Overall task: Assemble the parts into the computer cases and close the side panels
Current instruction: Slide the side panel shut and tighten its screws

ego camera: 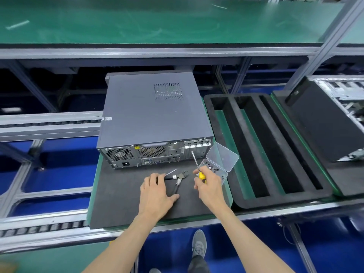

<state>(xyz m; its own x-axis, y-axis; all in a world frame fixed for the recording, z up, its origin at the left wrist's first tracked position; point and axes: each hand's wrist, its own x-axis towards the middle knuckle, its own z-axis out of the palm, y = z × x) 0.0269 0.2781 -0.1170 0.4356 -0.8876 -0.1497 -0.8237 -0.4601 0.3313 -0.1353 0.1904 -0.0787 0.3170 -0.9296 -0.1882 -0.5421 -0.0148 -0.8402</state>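
A grey computer case (149,115) lies flat on a black foam pad (122,205), its side panel on top and closed, its rear ports facing me. My right hand (208,186) grips a yellow-handled screwdriver (197,164) whose shaft points up toward the case's rear. Right beside it sits an open clear plastic box of screws (218,164). My left hand (157,194) rests flat on the pad, fingers spread, touching the handles of black pliers (180,179). A second, open case (338,107) stands at the far right.
A black foam tray with long empty slots (264,146) lies right of the pad. Roller conveyor rails (49,123) run left of the case. A green shelf (157,20) spans above. My grey shoe (199,243) shows below on the blue floor.
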